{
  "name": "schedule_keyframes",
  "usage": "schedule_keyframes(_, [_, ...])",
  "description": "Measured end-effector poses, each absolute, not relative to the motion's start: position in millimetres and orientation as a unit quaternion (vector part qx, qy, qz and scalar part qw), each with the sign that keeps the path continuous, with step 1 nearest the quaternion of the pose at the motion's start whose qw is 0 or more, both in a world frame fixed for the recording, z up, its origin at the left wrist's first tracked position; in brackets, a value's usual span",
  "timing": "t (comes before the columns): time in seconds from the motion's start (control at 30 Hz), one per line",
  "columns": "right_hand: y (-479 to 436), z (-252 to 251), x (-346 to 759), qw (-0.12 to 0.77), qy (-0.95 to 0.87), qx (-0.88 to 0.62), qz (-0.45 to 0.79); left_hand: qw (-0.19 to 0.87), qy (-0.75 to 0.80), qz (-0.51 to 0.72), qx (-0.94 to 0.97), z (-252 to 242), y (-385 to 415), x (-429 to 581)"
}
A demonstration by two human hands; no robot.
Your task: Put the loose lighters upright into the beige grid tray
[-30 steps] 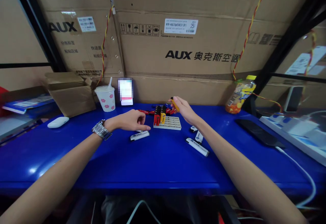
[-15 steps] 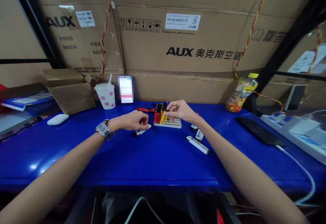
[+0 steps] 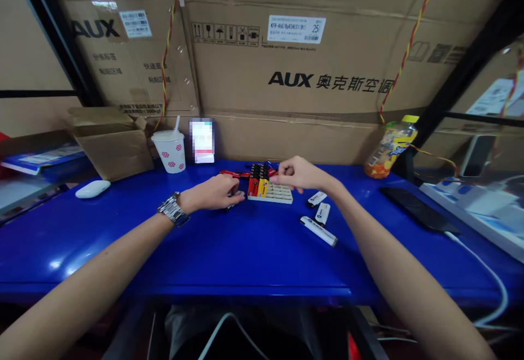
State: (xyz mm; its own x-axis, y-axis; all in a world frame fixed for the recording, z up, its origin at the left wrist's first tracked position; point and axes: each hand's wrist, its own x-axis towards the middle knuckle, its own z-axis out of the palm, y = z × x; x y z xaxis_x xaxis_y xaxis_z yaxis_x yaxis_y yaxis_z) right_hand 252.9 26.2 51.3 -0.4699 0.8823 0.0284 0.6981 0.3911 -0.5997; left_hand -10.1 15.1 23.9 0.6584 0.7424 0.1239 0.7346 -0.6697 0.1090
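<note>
A white grid tray lies on the blue table, with several black-topped red and orange lighters standing in its left end. My left hand, a metal watch on its wrist, is curled just left of the tray over a white lighter that is almost hidden. My right hand hovers over the tray's far edge. Its fingers are pinched beside loose red lighters behind the tray, and whether they hold one is unclear. Three white lighters lie right of the tray.
A spotted paper cup, an open cardboard box and a white mouse stand at the back left. A yellow-capped bottle, a black phone and a white cable are on the right. Big cartons wall the back.
My right hand brought an orange lighter down into the tray, then lifted away without it. My left hand slid right with the white lighter, closing over it beside the tray.
</note>
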Motion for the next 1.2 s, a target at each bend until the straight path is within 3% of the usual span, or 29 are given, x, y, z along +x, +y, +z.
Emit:
schedule_keyframes(0.1, [19.0, 67.1, 264.9, -0.099, -0.795, -0.544, 0.249, 0.004, 0.414, 0.067, 0.908, 25.7, 11.8, -10.5])
schedule_keyframes(0.17, [13.9, 71.9, 265.3, -0.222, -0.761, -0.553, 0.256, -0.001, 0.422, 0.057, 0.905, 26.0, 10.3, -10.6])
schedule_keyframes(0.23, [9.9, 71.1, 259.0, -0.274, -0.747, -0.550, 0.253, -0.004, 0.434, 0.046, 0.900, 25.7, 9.4, -10.7])
schedule_keyframes(0.37, [5.9, 61.5, 240.8, -0.298, -0.751, -0.532, 0.253, -0.005, 0.445, 0.037, 0.895, 23.7, 9.6, -10.4])
schedule_keyframes(0.47, [5.2, 58.4, 237.9, -0.198, -0.815, -0.458, 0.296, -0.006, 0.451, 0.050, 0.891, 22.4, 10.4, -10.1])
schedule_keyframes(0.6, [4.6, 63.1, 249.1, 0.058, -0.860, -0.353, 0.364, -0.010, 0.477, 0.108, 0.872, 22.1, 12.3, -10.7])
schedule_keyframes(0.87, [36.1, 40.8, 265.2, 0.619, -0.587, -0.386, 0.351, -0.001, 0.448, 0.223, 0.866, 23.7, 20.1, -13.3])
schedule_keyframes(1.0, [53.6, 19.7, 267.0, 0.673, -0.495, -0.411, 0.365, -0.013, 0.462, 0.290, 0.838, 23.4, 22.8, -10.0])
schedule_keyframes(1.2, [46.4, 5.7, 246.4, 0.625, -0.503, -0.403, 0.441, 0.028, 0.458, 0.335, 0.823, 16.9, 21.7, -5.1])
